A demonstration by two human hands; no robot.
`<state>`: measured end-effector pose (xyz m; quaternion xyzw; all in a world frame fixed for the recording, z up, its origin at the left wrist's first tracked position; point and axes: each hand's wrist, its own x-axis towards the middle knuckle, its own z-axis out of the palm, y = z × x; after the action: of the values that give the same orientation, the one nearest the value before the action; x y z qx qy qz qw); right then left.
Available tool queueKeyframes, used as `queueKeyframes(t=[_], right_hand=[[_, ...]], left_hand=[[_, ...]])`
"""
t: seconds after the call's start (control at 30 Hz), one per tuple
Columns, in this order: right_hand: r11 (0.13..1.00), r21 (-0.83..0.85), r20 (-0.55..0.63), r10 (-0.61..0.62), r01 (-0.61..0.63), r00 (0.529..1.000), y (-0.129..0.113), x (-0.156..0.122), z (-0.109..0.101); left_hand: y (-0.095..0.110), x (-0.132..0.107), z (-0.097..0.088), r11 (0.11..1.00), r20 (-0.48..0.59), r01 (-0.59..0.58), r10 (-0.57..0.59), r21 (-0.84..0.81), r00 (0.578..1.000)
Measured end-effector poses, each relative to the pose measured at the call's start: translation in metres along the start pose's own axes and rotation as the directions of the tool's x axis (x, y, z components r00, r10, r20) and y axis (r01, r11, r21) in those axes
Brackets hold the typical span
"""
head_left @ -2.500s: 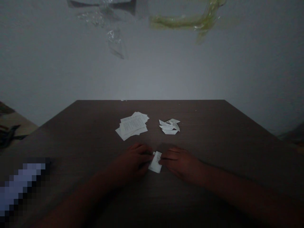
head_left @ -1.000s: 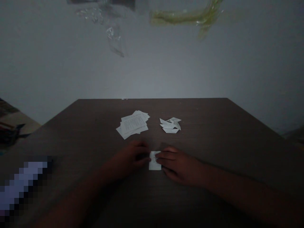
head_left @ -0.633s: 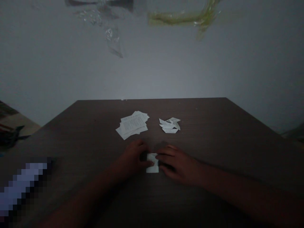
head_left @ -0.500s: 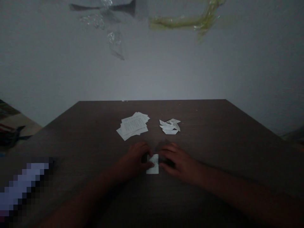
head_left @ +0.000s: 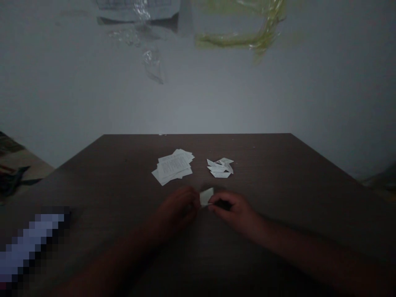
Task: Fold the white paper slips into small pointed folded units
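A small folded slip of white paper (head_left: 206, 196) sits between my hands, tilted at an angle and apparently off the tabletop. My right hand (head_left: 230, 206) pinches its lower right corner with bunched fingers. My left hand (head_left: 177, 208) is closed up, with its fingertips at the slip's left edge; the dim light hides whether they grip it. Ahead and left lies a loose stack of printed paper sheets (head_left: 171, 166). To its right is a smaller heap of folded paper pieces (head_left: 219, 169).
The dark wood-grain table (head_left: 262, 173) runs back to a pale wall (head_left: 198, 103). Clear plastic (head_left: 151, 66) and a yellow-green strip (head_left: 235, 39) appear above. A pixelated patch (head_left: 31, 247) covers the lower left. Dark items (head_left: 12, 181) lie beyond the table's left side.
The slip no longer lies flat and upright on the table; it is now smaller, tilted and higher between my hands. My right hand has bunched around its corner, and my hands are closer together.
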<state>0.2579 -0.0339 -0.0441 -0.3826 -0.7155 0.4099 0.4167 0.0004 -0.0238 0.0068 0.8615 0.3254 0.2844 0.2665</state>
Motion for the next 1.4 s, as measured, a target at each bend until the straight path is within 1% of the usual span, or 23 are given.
queueKeyframes(t=[0.07,0.1,0.17,0.23,0.3,0.33,0.37,0.43,0.5,0.57,0.6,0.67,0.73,0.77,0.83,0.9,0.97,1.07,1.17,1.27,1.4], right_hand=[[0.999,0.033,-0.032,0.018,-0.017,0.999,-0.001,-0.002,0.001],[1.0,0.026,-0.051,0.007,-0.006,0.999,-0.002,-0.002,0.001],[0.998,-0.022,-0.084,-0.061,0.06,0.995,-0.004,-0.002,0.001],[0.983,-0.093,-0.082,-0.165,0.157,0.983,-0.006,-0.003,0.0],[0.95,-0.169,-0.033,-0.272,0.263,0.962,-0.01,-0.003,-0.001],[0.926,-0.202,0.01,-0.323,0.318,0.946,-0.012,-0.003,-0.001],[0.9,-0.224,0.06,-0.369,0.373,0.927,-0.014,-0.004,-0.002],[0.853,-0.237,0.147,-0.442,0.465,0.885,-0.017,-0.005,-0.003],[0.833,-0.228,0.19,-0.47,0.504,0.862,-0.019,-0.006,-0.003],[0.837,-0.222,0.182,-0.468,0.5,0.865,-0.018,-0.006,-0.004],[0.844,-0.218,0.161,-0.465,0.491,0.871,-0.018,-0.006,-0.004],[0.87,-0.194,0.087,-0.445,0.453,0.891,-0.015,-0.006,-0.003],[0.913,-0.147,0.006,-0.385,0.382,0.923,-0.013,-0.005,-0.001],[0.935,-0.112,-0.026,-0.342,0.337,0.939,-0.012,-0.005,0.0],[0.967,-0.035,-0.056,-0.254,0.253,0.965,-0.011,-0.005,0.003],[0.98,0.041,-0.07,-0.192,0.195,0.979,-0.011,-0.006,0.005],[0.981,0.105,-0.095,-0.154,0.164,0.983,-0.012,-0.007,0.007],[0.978,0.151,-0.12,-0.126,0.144,0.985,-0.013,-0.008,0.008],[0.979,0.144,-0.143,-0.124,0.145,0.982,-0.014,-0.01,0.01],[0.976,0.136,-0.187,-0.145,0.172,0.972,-0.014,-0.012,0.012],[0.983,0.057,-0.21,-0.159,0.174,0.965,-0.014,-0.013,0.014]], left_hand=[[0.003,-0.002,-0.001,0.998,-0.016,-0.065,0.065,0.028,0.998],[0.004,-0.002,0.0,0.996,-0.022,-0.087,0.088,0.036,0.996],[0.002,-0.004,0.001,0.994,-0.054,-0.104,0.106,0.037,0.993],[-0.001,-0.005,0.003,0.996,-0.107,-0.083,0.085,0.03,0.991],[-0.001,-0.005,0.003,0.998,-0.144,-0.055,0.058,0.028,0.988],[0.0,-0.004,0.003,0.999,-0.139,-0.047,0.05,0.028,0.989],[0.002,-0.004,0.002,0.999,-0.122,-0.04,0.043,0.023,0.992],[0.007,-0.003,0.0,1.0,-0.054,-0.029,0.028,-0.012,0.998],[0.01,-0.002,0.0,0.998,0.014,-0.009,0.01,-0.068,1.0],[0.01,-0.001,0.001,0.995,0.039,0.031,-0.027,-0.098,0.999],[0.008,-0.001,0.002,0.994,0.032,0.056,-0.053,-0.096,0.998],[0.005,-0.001,0.004,0.991,-0.007,0.106,-0.107,-0.082,0.994],[0.002,-0.002,0.005,0.987,-0.027,0.138,-0.14,-0.078,0.99],[0.002,-0.002,0.005,0.985,-0.02,0.149,-0.151,-0.082,0.988],[0.005,-0.002,0.005,0.98,0.033,0.172,-0.169,-0.103,0.985],[0.009,-0.002,0.005,0.97,0.088,0.205,-0.194,-0.134,0.977],[0.012,-0.002,0.005,0.957,0.111,0.24,-0.224,-0.16,0.968],[0.012,-0.003,0.005,0.942,0.111,0.273,-0.255,-0.196,0.96],[0.011,-0.003,0.004,0.938,0.151,0.258,-0.227,-0.233,0.962],[0.011,-0.004,0.004,0.942,0.171,0.232,-0.194,-0.243,0.966],[0.013,-0.005,0.006,0.928,0.197,0.25,-0.2,-0.276,0.96]])
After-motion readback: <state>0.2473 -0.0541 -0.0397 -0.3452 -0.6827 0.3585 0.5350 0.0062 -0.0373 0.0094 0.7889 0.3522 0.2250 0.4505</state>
